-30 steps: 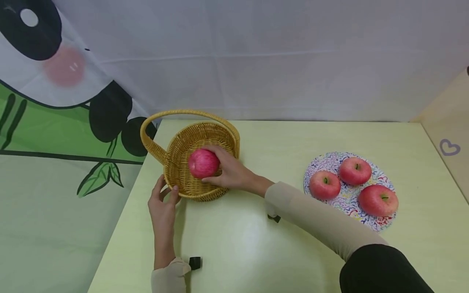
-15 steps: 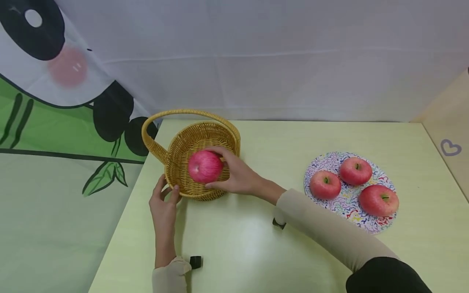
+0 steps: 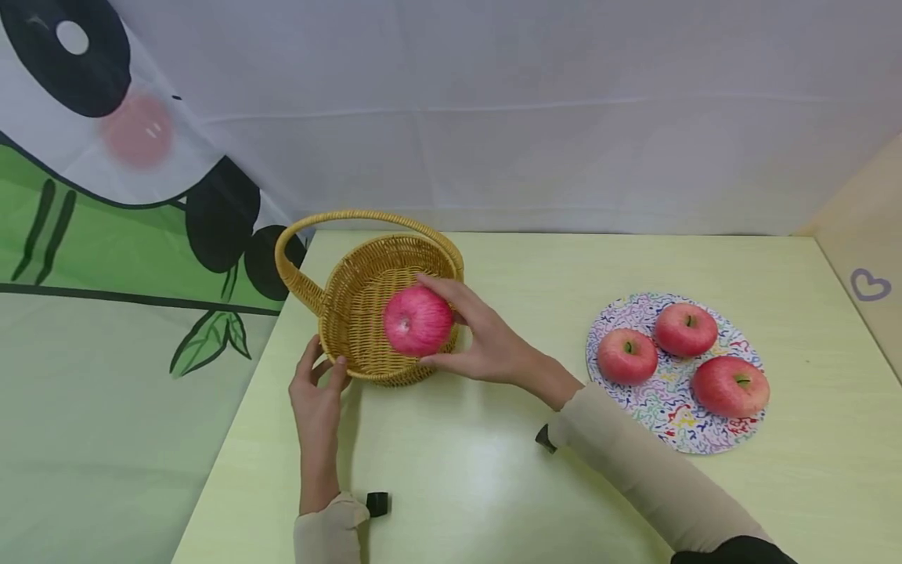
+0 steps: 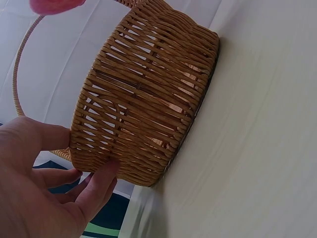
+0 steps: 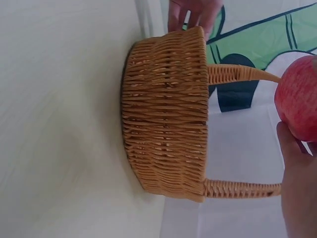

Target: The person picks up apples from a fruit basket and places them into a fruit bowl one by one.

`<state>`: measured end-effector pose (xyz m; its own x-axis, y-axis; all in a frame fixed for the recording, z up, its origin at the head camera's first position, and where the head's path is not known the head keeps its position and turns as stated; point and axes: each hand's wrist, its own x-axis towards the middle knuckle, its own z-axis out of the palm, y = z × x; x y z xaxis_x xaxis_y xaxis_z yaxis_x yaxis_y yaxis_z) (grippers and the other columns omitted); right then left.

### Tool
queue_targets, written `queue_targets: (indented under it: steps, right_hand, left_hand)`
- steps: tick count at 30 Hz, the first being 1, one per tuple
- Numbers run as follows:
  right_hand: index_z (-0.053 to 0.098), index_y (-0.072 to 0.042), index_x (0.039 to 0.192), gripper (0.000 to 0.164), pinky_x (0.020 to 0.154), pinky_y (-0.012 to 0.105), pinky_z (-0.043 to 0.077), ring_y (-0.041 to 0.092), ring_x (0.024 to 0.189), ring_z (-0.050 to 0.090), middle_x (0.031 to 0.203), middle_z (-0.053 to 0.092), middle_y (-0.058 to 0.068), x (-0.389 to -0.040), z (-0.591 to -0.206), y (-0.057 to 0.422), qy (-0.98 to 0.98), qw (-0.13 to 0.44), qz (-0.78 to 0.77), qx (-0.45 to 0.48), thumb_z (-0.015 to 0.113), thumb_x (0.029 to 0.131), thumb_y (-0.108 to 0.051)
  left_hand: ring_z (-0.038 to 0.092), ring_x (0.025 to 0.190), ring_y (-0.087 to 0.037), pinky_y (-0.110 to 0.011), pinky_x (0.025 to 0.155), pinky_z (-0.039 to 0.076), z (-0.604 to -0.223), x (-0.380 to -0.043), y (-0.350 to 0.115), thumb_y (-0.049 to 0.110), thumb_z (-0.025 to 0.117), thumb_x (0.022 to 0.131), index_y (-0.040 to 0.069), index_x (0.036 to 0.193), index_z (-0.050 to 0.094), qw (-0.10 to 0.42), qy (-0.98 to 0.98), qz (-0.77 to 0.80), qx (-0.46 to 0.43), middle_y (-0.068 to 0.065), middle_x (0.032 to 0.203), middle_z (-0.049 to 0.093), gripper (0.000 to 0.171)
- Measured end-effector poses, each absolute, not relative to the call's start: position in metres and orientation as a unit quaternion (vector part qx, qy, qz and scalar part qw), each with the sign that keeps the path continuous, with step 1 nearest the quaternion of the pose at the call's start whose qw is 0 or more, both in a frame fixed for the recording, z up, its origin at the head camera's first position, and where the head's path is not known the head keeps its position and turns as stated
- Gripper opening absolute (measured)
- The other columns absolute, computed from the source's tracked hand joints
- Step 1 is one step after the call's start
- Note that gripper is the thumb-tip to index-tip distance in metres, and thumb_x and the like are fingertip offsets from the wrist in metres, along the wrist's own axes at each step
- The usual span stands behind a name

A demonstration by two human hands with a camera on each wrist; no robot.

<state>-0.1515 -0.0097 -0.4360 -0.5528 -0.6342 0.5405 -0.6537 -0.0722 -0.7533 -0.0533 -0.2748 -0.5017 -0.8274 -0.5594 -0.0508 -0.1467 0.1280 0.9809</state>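
A brown wicker basket [image 3: 355,321] with a tall arched handle stands at the table's left back. My left hand [image 3: 317,411] holds its near left rim; in the left wrist view the thumb and fingertips lie against the weave [image 4: 133,104]. Over the basket, my right hand [image 3: 489,337] grips a red apple [image 3: 417,319] between thumb and fingers. From the right wrist view, that apple [image 5: 299,99] is well above the rim, apart from the basket. The basket's inside holds no other fruit that I can see.
On the right, a round patterned plate [image 3: 655,407] carries three red apples [image 3: 686,329]. A white cloth backdrop [image 3: 564,157] rises behind the table, with a cartoon panda at left. A light panel [image 3: 863,219] borders the right side.
The apple and my right hand have risen from inside the basket and shifted slightly right and towards me. My left hand stays at the basket rim.
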Motion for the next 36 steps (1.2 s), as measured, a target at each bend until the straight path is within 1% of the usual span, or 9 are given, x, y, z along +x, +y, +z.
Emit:
queue_targets:
  steps: [3,7,11,14,21,30,36]
  right_hand:
    - [0.036,-0.011,0.161,0.097,0.102,0.032,0.061,0.024,0.14,0.051,0.157,0.044,0.012,-0.15,-0.436,-0.001,-0.673,0.012,0.571,0.47,0.09,0.081,-0.009]
    - [0.041,-0.008,0.156,0.093,0.1,0.035,0.062,0.026,0.139,0.051,0.154,0.045,0.012,-0.146,-0.437,0.01,-0.673,0.02,0.585,0.452,0.09,0.078,-0.005]
    - [0.041,-0.007,0.155,0.093,0.101,0.038,0.062,0.027,0.139,0.051,0.152,0.046,0.013,-0.141,-0.439,0.02,-0.674,0.024,0.6,0.431,0.09,0.076,-0.001]
    - [0.04,-0.009,0.155,0.094,0.102,0.038,0.062,0.026,0.138,0.051,0.152,0.047,0.012,-0.135,-0.441,0.028,-0.677,0.024,0.605,0.419,0.09,0.075,0.0]
    - [0.039,-0.007,0.155,0.096,0.106,0.034,0.06,0.024,0.138,0.051,0.151,0.048,0.013,-0.123,-0.44,0.045,-0.671,0.027,0.621,0.405,0.09,0.074,0.004]
    - [0.037,-0.007,0.155,0.098,0.106,0.029,0.059,0.022,0.142,0.047,0.155,0.047,0.013,-0.108,-0.436,0.067,-0.688,0.062,0.615,0.381,0.092,0.074,-0.005]
    - [0.036,-0.006,0.156,0.102,0.106,0.024,0.057,0.019,0.144,0.046,0.156,0.047,0.014,-0.096,-0.437,0.085,-0.712,0.085,0.601,0.354,0.093,0.071,-0.003]
  left_hand:
    - [0.055,0.121,-0.012,-0.011,0.083,0.06,-0.502,-0.053,-0.275,0.015,0.064,0.103,0.022,0.161,0.042,0.167,-0.731,-0.617,0.239,-0.006,0.151,0.052,0.062]
    - [0.054,0.121,-0.011,-0.011,0.084,0.06,-0.501,-0.052,-0.275,0.016,0.065,0.103,0.023,0.161,0.042,0.166,-0.731,-0.617,0.239,-0.006,0.151,0.051,0.062]
    - [0.054,0.121,-0.012,-0.012,0.085,0.06,-0.502,-0.052,-0.275,0.015,0.065,0.103,0.022,0.16,0.043,0.169,-0.73,-0.619,0.238,-0.006,0.151,0.051,0.062]
    - [0.054,0.121,-0.012,-0.013,0.085,0.061,-0.502,-0.052,-0.276,0.013,0.065,0.103,0.022,0.16,0.044,0.173,-0.728,-0.621,0.234,-0.007,0.151,0.052,0.061]
    - [0.055,0.121,-0.012,-0.014,0.086,0.061,-0.504,-0.054,-0.276,0.012,0.065,0.102,0.021,0.16,0.044,0.176,-0.724,-0.624,0.233,-0.007,0.15,0.051,0.062]
    - [0.054,0.122,-0.013,-0.015,0.087,0.061,-0.504,-0.054,-0.276,0.015,0.065,0.103,0.021,0.161,0.042,0.172,-0.727,-0.622,0.235,-0.006,0.151,0.051,0.062]
    - [0.054,0.122,-0.013,-0.013,0.085,0.061,-0.505,-0.054,-0.276,0.014,0.065,0.103,0.019,0.161,0.042,0.176,-0.726,-0.623,0.23,-0.006,0.152,0.051,0.063]
